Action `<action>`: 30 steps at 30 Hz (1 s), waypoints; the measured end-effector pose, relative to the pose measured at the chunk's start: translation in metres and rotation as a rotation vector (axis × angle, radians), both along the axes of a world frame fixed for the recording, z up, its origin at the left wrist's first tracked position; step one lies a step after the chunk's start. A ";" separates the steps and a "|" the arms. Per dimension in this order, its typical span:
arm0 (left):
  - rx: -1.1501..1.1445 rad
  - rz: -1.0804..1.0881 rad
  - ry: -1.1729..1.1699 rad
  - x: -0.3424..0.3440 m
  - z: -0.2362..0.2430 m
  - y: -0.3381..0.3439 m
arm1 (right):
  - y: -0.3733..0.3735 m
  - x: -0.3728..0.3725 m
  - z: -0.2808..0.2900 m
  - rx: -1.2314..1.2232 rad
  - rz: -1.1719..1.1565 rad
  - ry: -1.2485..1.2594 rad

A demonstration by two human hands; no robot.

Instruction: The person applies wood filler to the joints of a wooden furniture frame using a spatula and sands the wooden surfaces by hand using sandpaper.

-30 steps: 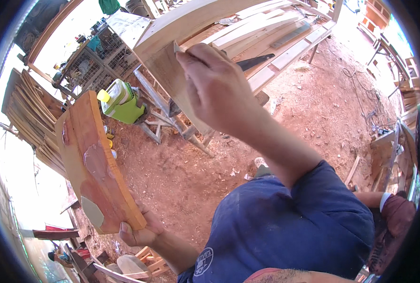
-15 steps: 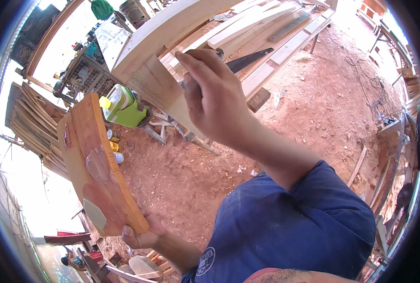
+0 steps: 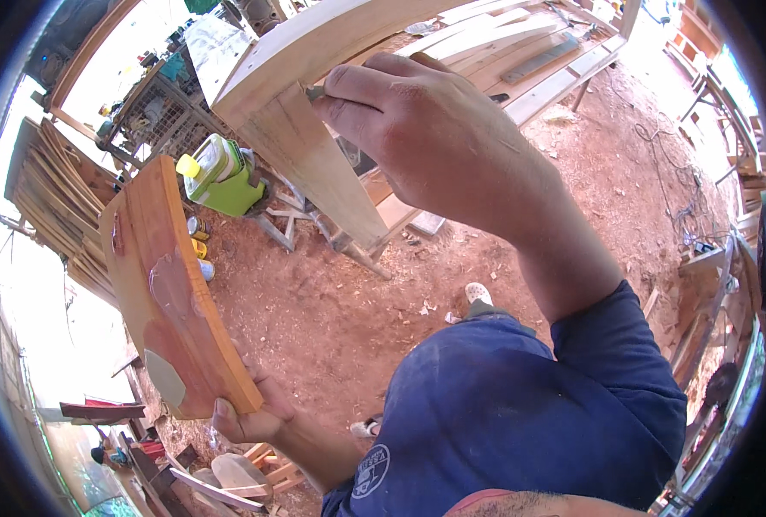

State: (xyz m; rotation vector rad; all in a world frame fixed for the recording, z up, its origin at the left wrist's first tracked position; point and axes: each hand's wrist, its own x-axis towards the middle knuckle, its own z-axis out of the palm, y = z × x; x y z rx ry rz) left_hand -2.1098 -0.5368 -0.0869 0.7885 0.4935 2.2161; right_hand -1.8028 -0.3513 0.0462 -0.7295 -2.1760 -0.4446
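My left hand (image 3: 258,412) grips the lower end of a flat wooden board (image 3: 208,332), thumb on its face. Smears of reddish-brown paste (image 3: 172,284) and a pale beige patch (image 3: 165,377) lie on that board. My right hand (image 3: 434,129) is closed, pinching a small thin grey blade (image 3: 314,91) whose tip touches the corner joint of a pale wooden frame (image 3: 292,142). Most of the blade is hidden by my fingers.
Wooden strips (image 3: 508,39) lie on a slatted bench behind the frame. A green-and-clear container with a yellow cap (image 3: 228,181) stands left of the frame, with several small cans (image 3: 198,228) below it. A cable (image 3: 671,164) crosses the shaving-strewn dirt floor (image 3: 314,336).
My right hand has come closer to the frame's corner, and the blade now touches the joint. The left hand and board have shifted slightly down and left in view.
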 end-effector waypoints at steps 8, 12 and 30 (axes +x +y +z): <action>-0.075 0.168 -0.007 0.014 0.002 -0.006 | 0.006 0.025 -0.011 -0.069 0.070 0.160; -0.103 0.228 0.004 0.024 0.004 -0.008 | 0.016 0.021 -0.029 -0.163 0.210 0.332; -0.066 0.309 0.150 0.090 0.039 -0.024 | 0.092 0.035 -0.072 -0.951 0.601 0.651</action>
